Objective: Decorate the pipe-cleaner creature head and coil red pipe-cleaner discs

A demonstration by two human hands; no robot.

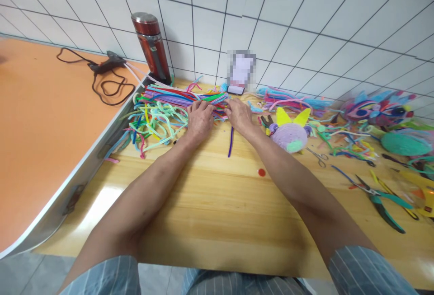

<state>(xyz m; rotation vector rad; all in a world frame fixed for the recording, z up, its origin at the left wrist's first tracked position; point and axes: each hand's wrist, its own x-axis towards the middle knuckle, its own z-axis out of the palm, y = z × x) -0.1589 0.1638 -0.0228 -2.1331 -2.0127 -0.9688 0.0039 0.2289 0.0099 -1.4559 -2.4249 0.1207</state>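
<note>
Near the wall, a bundle of long coloured pipe cleaners [172, 96] lies across the wooden table. My left hand [200, 119] rests on the bundle's right part, fingers bent over the strands. Beside it, my right hand [239, 113] touches the bundle's right end with its fingers drawn together; what its fingertips hold is too small to make out. A single purple pipe cleaner [231, 141] lies below the hands. Tangled pale green and other pipe cleaners [161, 123] spread to the left of my left hand.
A red thermos [152, 51] and a phone [240, 73] stand by the tiled wall. Rightward are a purple yellow-eared piece [290, 137], scissors [318, 156], green-handled pliers [381, 198] and more pipe cleaners. A glue gun [110, 62] lies on the orange surface [40, 128].
</note>
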